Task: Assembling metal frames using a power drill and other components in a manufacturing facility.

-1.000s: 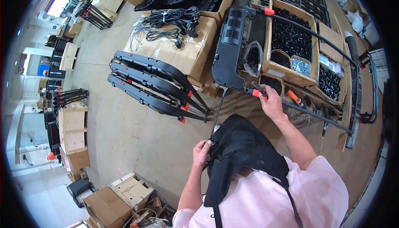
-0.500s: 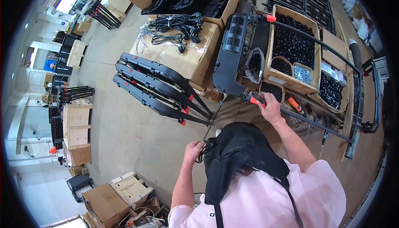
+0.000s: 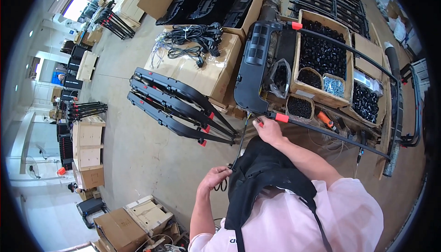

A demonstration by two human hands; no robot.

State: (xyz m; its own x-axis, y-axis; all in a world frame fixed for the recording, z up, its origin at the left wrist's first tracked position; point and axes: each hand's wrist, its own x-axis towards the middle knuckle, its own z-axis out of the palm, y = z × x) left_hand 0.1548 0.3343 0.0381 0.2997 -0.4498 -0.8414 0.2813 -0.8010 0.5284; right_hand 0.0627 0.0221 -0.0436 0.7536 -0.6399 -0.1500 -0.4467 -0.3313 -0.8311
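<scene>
My left hand [image 3: 215, 177] is closed on a black cable [image 3: 239, 150], beside the black apron [image 3: 271, 169] on my front. The cable runs up to the near corner of a black plastic housing [image 3: 252, 64] with vent slots, where thin coloured wires show. My right hand [image 3: 271, 131] is at that corner, thumb and fingers pinched around a small dark piece with a bit of red; its kind is not clear. Just beyond the knuckles, a red sleeve [image 3: 281, 117] wraps the black frame tube [image 3: 335, 136] that joins the housing.
Wooden trays [image 3: 324, 50] of black caps and screws stand on the bench to the right, near an orange-handled power tool [image 3: 326, 120]. Several curved black frames [image 3: 170, 100] lean at left. Bundled power cords [image 3: 193, 41] lie on a carton [image 3: 220, 68]. Black covers fill an open box [image 3: 250, 22].
My right hand has moved left and down, from the tube's red sleeve to the housing corner beside the cable. My left hand has shifted slightly down, still on the cable.
</scene>
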